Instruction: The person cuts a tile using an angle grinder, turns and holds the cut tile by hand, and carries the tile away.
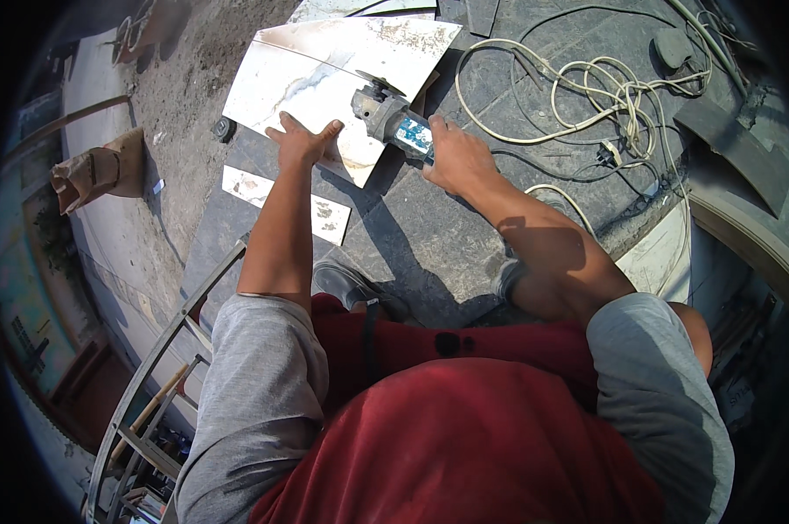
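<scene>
Right hand (461,159), 1 o'clock, clamped round grinder (403,129); left hand (300,145), 11 o'clock, splayed on tile (281,87). Likely cutting; next move needs disc (382,84) steady along dark line (303,55).

A grey-blue grinder (389,118) sits over white veined tile (277,87).

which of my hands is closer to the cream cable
Right. Your right hand, gripping the grinder, is beside the cable's near loop; your left hand is farther left, on the tile.
</scene>
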{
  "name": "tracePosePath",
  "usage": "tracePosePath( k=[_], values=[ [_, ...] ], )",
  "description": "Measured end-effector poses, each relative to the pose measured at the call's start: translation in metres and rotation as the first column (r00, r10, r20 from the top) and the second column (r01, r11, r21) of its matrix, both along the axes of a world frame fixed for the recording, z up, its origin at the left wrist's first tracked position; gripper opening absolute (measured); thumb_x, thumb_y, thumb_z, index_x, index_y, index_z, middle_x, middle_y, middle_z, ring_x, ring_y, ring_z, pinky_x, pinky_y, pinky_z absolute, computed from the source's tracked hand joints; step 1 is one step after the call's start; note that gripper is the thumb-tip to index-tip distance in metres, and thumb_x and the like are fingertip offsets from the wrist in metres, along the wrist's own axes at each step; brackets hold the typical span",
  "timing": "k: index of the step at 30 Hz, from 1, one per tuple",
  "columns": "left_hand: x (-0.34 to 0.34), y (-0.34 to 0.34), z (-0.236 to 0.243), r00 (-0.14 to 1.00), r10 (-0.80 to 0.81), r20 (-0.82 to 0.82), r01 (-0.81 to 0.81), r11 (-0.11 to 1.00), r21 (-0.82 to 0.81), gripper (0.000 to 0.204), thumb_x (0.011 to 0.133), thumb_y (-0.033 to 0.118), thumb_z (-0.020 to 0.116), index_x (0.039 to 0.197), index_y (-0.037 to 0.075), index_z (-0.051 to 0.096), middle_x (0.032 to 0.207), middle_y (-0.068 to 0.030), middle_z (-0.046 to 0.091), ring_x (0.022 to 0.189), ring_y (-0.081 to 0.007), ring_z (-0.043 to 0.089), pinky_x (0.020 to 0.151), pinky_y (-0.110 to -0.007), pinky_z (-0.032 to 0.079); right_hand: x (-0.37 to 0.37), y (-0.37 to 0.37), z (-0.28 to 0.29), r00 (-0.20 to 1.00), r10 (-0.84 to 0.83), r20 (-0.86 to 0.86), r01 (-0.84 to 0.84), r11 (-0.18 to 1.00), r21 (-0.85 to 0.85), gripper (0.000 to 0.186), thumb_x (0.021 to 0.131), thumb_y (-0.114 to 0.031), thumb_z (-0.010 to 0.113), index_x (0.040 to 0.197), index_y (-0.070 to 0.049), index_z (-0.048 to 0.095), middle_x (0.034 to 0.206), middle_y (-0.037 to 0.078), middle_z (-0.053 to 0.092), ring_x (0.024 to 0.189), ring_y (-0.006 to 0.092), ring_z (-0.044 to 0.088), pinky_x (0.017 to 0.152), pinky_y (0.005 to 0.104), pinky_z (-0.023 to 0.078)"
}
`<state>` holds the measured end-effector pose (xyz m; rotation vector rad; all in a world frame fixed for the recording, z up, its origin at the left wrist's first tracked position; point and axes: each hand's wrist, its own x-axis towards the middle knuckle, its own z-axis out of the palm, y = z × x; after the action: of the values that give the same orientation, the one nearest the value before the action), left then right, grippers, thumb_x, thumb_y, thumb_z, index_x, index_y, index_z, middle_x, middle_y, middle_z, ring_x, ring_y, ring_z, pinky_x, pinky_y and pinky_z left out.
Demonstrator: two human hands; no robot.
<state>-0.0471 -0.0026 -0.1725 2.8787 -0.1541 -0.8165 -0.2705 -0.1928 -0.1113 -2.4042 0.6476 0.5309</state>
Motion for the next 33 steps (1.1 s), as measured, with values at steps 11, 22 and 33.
tracePosePath(
  k=[11, 22, 33],
  values=[
    [0.003, 0.001, -0.007, 1.000, 0.001, 0.026, -0.003, 0.999, 0.049, 0.147, 0.056, 0.080, 0.078, 0.157, 0.000, 0.006, 0.157, -0.0388, -0.001, 0.134, -0.0557, 0.042, 0.106, -0.051, 0.047, -0.007, -0.003, 0.002, 1.000, 0.005, 0.000, -0.005, 1.000, -0.013, 0.065, 0.078, -0.027, 0.082, 0.125, -0.002, 0.045, 0.116, 0.023, 0.063, 0.107, 0.0384, 0.067, 0.091, 0.0446, 0.056],
    [0.002, -0.001, -0.001, 1.000, -0.007, -0.004, 0.007, 1.000, 0.024, 0.144, 0.062, 0.077, 0.078, 0.155, -0.007, 0.008, 0.154, -0.0426, 0.001, 0.139, -0.0574, 0.032, 0.113, -0.048, 0.039, -0.010, -0.004, 0.002, 1.000, 0.007, -0.009, -0.007, 1.000, 0.001, 0.067, 0.079, -0.026, 0.081, 0.128, -0.001, 0.044, 0.117, 0.023, 0.062, 0.107, 0.0388, 0.067, 0.091, 0.0448, 0.056],
    [0.002, -0.003, 0.001, 1.000, 0.000, -0.030, 0.001, 1.000, 0.014, 0.145, 0.061, 0.079, 0.077, 0.155, -0.008, 0.007, 0.154, -0.0435, 0.000, 0.140, -0.0580, 0.030, 0.114, -0.049, 0.038, -0.014, -0.006, 0.002, 0.999, 0.022, -0.034, -0.022, 1.000, 0.016, 0.064, 0.078, -0.024, 0.080, 0.127, -0.001, 0.045, 0.115, 0.023, 0.063, 0.106, 0.0385, 0.067, 0.090, 0.0449, 0.056]
  ],
)
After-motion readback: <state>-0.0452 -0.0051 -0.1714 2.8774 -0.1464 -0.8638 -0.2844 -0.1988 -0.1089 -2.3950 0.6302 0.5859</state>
